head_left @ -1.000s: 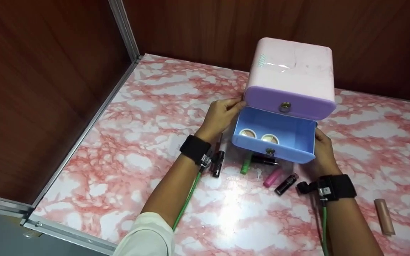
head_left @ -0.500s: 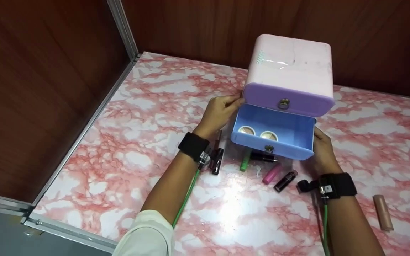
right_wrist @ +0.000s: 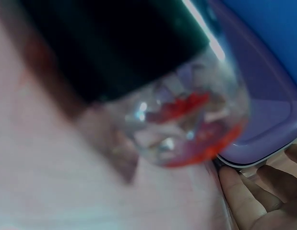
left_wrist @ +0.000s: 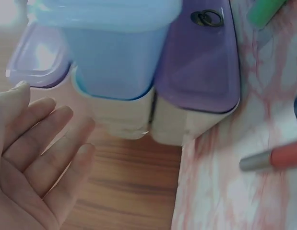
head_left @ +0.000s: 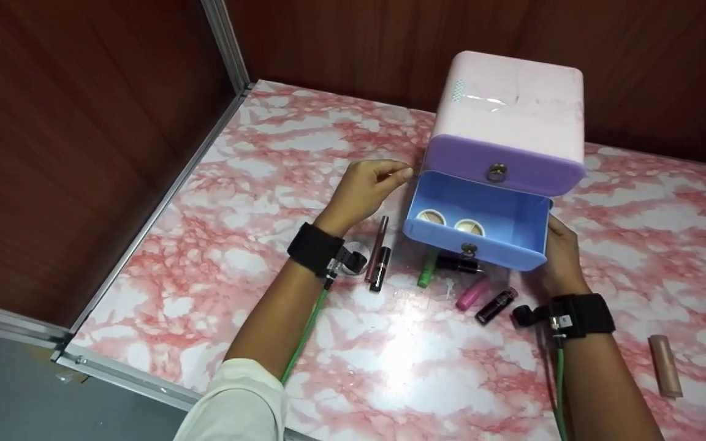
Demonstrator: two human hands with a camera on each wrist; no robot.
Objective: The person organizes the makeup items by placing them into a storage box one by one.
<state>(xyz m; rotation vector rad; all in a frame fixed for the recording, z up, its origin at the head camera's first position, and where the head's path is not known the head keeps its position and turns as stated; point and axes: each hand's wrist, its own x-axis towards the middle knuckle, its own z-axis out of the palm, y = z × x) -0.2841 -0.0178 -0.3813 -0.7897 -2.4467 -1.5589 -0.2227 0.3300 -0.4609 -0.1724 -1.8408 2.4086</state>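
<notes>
A small chest of drawers has a pale pink body, a purple top drawer and a blue middle drawer pulled out. Inside the blue drawer lie two round cosmetic pans. The left wrist view shows a purple bottom drawer, pushed in. My left hand is just left of the chest; in its wrist view the fingers are spread, relaxed and hold nothing. Low on the chest's right side, my right hand rests its extended fingers by the bottom drawer's edge, partly hidden in the head view.
Before the chest lie a green tube, a pink tube, a dark lipstick tube and a black tube. Two slim tubes lie left, a tan tube right. Brown panels border the table.
My left hand has let go of the chest's left edge and drawn back a little to the left. My right hand stays at the right side; the blue drawer remains pulled out.
</notes>
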